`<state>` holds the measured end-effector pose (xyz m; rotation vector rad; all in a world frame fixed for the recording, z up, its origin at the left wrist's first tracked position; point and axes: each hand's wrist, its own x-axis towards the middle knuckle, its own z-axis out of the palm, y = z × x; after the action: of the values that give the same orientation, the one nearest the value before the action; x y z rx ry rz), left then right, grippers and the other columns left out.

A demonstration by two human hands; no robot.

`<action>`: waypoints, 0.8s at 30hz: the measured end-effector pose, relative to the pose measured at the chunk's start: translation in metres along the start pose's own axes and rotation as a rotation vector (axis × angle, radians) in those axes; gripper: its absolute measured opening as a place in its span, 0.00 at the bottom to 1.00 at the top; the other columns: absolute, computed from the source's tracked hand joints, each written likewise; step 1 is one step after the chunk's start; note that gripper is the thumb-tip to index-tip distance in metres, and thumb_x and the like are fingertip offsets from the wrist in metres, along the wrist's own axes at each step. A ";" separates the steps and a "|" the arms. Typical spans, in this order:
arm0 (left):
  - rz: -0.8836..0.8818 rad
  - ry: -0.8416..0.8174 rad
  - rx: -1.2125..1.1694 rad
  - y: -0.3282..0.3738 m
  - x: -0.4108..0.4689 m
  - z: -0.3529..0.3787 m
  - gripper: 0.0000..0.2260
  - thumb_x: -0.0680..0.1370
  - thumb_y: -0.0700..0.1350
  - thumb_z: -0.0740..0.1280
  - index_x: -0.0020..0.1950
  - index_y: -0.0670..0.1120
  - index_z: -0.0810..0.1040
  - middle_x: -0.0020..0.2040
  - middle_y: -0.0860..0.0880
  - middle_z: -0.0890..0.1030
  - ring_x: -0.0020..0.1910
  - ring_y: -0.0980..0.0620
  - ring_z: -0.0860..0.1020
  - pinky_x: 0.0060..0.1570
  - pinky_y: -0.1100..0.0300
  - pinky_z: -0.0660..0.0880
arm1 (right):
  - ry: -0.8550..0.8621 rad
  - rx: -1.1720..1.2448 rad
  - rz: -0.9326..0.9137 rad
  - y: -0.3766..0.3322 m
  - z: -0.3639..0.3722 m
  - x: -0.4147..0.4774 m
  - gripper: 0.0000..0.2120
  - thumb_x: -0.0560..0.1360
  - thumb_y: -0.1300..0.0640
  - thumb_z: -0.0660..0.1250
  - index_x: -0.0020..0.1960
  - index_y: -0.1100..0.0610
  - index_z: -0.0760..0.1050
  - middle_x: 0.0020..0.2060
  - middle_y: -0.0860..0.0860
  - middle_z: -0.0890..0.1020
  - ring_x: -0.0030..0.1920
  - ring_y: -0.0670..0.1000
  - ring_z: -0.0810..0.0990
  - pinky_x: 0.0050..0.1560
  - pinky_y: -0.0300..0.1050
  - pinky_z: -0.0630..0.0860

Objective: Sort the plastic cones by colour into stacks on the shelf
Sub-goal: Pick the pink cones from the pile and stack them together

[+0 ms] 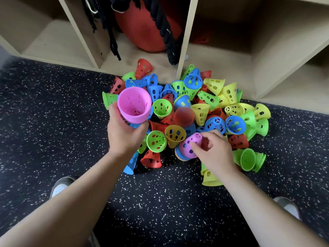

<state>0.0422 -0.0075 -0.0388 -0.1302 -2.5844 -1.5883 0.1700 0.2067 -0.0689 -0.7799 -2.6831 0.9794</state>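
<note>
One pink stack (134, 104) sits in your left hand (124, 134). Your fingers curl round its thin end, and the wide mouth faces you. Beside it on the dark floor (53, 122) lies the big pile of cones (210, 97), red, blue, green and yellow all mixed up, right by the shelf (183, 41). At the near edge of the pile lies one more pink cone (188, 145), and your right hand (213, 154) pinches it, thumb on one side and fingertips on the other. These cones look light and thin and full of holes, so they may bend if you squeeze hard. Hold this one softly by its wall, I think, and leave the thin end free to slip into the stack.
</note>
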 end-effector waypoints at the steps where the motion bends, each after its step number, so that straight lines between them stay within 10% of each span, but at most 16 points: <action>1: 0.001 -0.001 -0.006 -0.001 0.000 0.001 0.28 0.69 0.42 0.77 0.60 0.56 0.64 0.51 0.67 0.71 0.46 0.66 0.74 0.46 0.74 0.69 | 0.043 0.047 0.023 -0.003 -0.007 0.003 0.10 0.70 0.51 0.75 0.49 0.51 0.81 0.40 0.43 0.77 0.37 0.40 0.75 0.39 0.28 0.66; 11: 0.075 -0.163 0.004 0.003 -0.015 0.012 0.30 0.68 0.43 0.78 0.62 0.57 0.65 0.53 0.64 0.74 0.50 0.74 0.74 0.46 0.79 0.66 | 0.166 0.746 0.263 -0.077 -0.077 0.034 0.11 0.77 0.49 0.67 0.39 0.53 0.80 0.31 0.40 0.77 0.35 0.42 0.73 0.44 0.45 0.70; 18: 0.139 -0.263 0.088 0.014 -0.023 0.019 0.30 0.67 0.50 0.78 0.62 0.61 0.65 0.52 0.68 0.74 0.54 0.56 0.78 0.53 0.51 0.77 | -0.456 0.891 0.558 -0.136 -0.095 0.036 0.10 0.77 0.52 0.64 0.40 0.51 0.80 0.29 0.50 0.76 0.24 0.47 0.71 0.24 0.37 0.64; 24: 0.130 -0.278 0.113 0.018 -0.025 0.022 0.29 0.66 0.56 0.76 0.60 0.61 0.63 0.52 0.62 0.74 0.54 0.51 0.80 0.50 0.50 0.78 | -0.709 0.865 0.673 -0.140 -0.087 0.044 0.16 0.77 0.61 0.56 0.32 0.52 0.70 0.25 0.48 0.69 0.20 0.44 0.61 0.21 0.34 0.50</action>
<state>0.0684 0.0201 -0.0363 -0.5333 -2.7939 -1.4671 0.1037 0.1872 0.0874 -1.2754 -1.9616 2.7263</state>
